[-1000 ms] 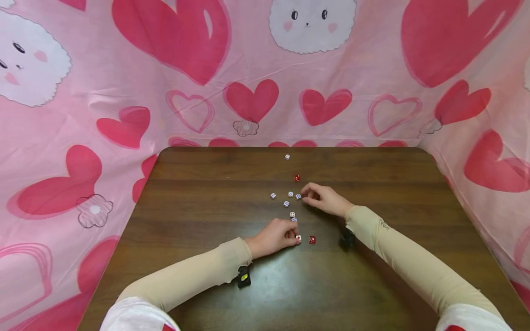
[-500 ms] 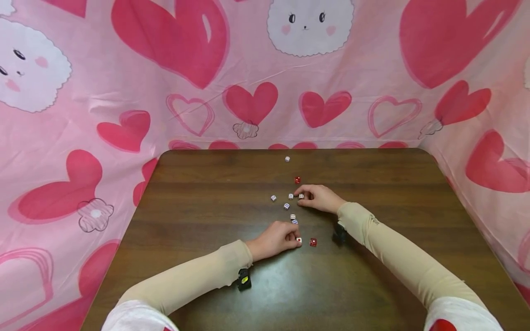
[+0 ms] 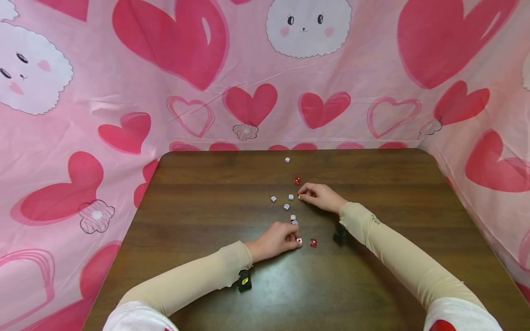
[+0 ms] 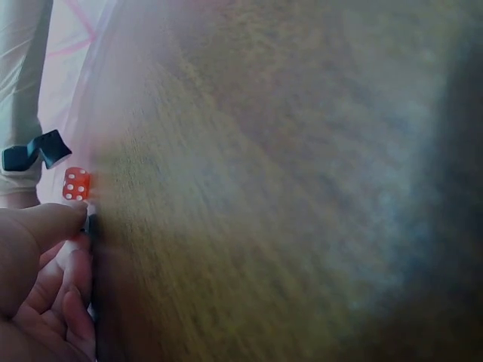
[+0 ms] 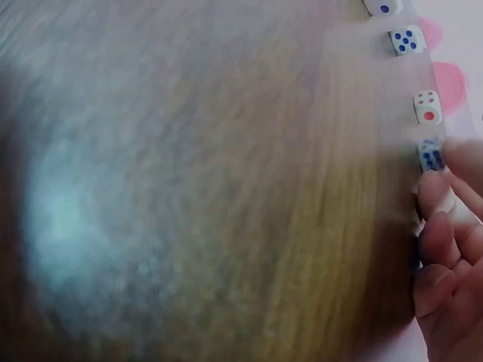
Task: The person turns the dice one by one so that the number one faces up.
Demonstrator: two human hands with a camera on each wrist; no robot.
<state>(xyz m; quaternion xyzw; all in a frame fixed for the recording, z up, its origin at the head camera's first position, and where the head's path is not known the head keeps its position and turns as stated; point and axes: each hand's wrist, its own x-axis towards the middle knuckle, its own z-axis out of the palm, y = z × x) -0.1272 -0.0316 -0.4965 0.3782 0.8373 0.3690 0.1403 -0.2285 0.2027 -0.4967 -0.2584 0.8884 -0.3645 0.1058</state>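
In the head view my left hand (image 3: pixel 278 241) rests low over the table, thumb and fingertips pinching a white die (image 3: pixel 299 241) that shows a red pip. Just right of it lies a red die (image 3: pixel 313 242), with a face of several white pips turned to the left wrist view. Farther up, my right hand (image 3: pixel 323 196) pinches another white die, mostly hidden by the fingers there. The right wrist view shows that die (image 5: pixel 432 155), blue-pipped and blurred, between thumb and finger. A white die (image 3: pixel 291 197) lies just left of these fingertips.
Other white dice lie around: one at the left (image 3: pixel 273 199), one near the middle (image 3: pixel 286 207), and a close pair (image 3: pixel 293 218) above my left fingers. Beyond them are a red die (image 3: pixel 297 180) and a far white die (image 3: pixel 287 160). Patterned cloth (image 3: pixel 248 59) walls the brown table (image 3: pixel 207 184).
My right hand has come left to the white die beside it, and its fingers have closed round that die. The left hand stays in place with its die.
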